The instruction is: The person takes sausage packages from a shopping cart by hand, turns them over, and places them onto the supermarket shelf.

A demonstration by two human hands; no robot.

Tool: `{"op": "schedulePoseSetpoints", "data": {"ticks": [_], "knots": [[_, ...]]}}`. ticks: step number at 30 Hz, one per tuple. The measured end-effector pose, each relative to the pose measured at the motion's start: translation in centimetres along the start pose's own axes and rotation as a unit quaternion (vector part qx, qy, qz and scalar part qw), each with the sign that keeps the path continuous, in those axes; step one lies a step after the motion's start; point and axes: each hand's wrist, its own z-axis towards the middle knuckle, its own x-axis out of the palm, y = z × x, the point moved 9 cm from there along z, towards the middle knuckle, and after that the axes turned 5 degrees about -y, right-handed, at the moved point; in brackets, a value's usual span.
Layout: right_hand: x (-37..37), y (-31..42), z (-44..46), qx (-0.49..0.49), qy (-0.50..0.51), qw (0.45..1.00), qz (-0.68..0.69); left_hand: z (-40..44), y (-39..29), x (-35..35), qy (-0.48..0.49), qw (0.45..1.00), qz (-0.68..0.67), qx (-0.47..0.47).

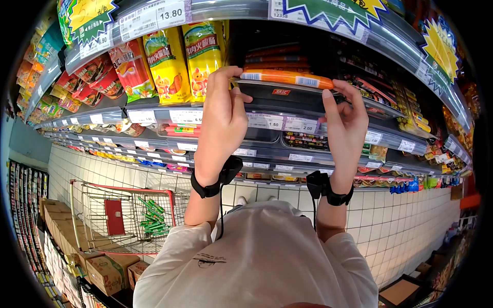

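Observation:
A long orange packaged sausage lies level along the front lip of a dark display tray on the shelf. My left hand is at its left end, fingers curled over and thumb lower, by the tray front. At the other end, my right hand has its index finger and thumb closed about the sausage tip. Behind it, darker red sausages are stacked in the tray's shadow. Black bands with small devices are strapped to both wrists.
Yellow sausage bags stand left of the tray, and more sausage packs lie to its right. Price labels line the shelf edges. A shopping cart with several green sticks stands at lower left, near cardboard boxes.

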Motion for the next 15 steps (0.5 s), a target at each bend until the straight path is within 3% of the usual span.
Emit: {"op": "schedulePoseSetpoints", "data": {"ticks": [3,6,10,13,15], "knots": [[0.1,-0.5,0.5,-0.007,0.02,0.999,-0.046,0.1,-0.7,0.5,0.005,0.999,-0.023,0.044],[-0.2,-0.6,0.3,0.055,0.019,0.998,0.001,0.0,-1.1,0.9,0.017,0.999,-0.022,0.023],[-0.5,-0.9,0.4,0.056,0.048,0.997,0.025,-0.7,-1.3,1.1,0.009,1.0,-0.029,0.008],[-0.8,-1.1,0.7,0.031,0.06,0.994,0.087,-1.2,-1.8,0.8,-0.018,0.997,-0.069,-0.008],[-1.7,-0.5,1.0,-0.02,0.017,0.99,0.142,-1.3,-2.2,0.6,-0.035,0.996,-0.082,-0.016]]}}
